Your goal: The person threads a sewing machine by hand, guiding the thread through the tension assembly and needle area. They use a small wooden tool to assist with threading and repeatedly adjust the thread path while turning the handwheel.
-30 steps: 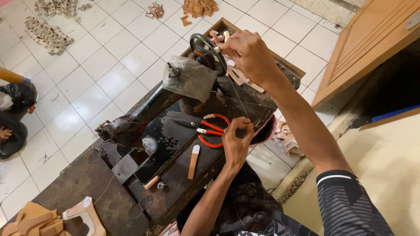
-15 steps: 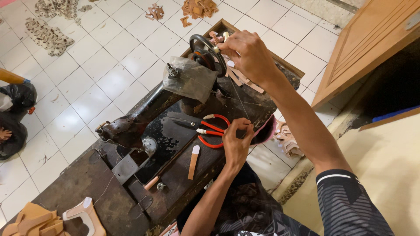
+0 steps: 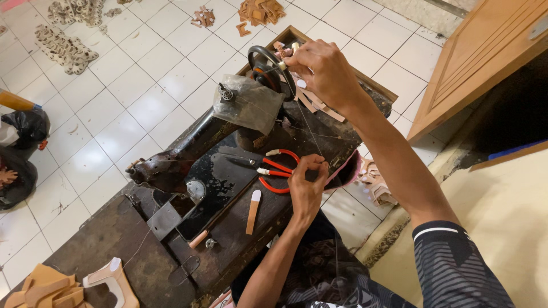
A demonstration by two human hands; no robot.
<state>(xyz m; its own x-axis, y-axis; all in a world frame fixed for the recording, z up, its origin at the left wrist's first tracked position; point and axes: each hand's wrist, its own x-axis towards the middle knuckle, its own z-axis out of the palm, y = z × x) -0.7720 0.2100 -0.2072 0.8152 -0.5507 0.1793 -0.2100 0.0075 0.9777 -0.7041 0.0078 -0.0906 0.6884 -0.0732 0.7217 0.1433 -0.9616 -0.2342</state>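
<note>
Black sewing machine – red-handled scissors and tan strip beside its base. Right hand closed at handwheel, arm outstretched; left hand pinches thread near the scissors.

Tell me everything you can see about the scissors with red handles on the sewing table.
The scissors lie flat on the dark, worn bed of the black sewing machine, in front of its arm. The looped handles look like red plastic; the dark metal blades are shut and point left, away from the person. A pale band wraps part of each handle. The left hand rests by the handle loops, pinching a thin thread; whether it touches the scissors is unclear.
</note>
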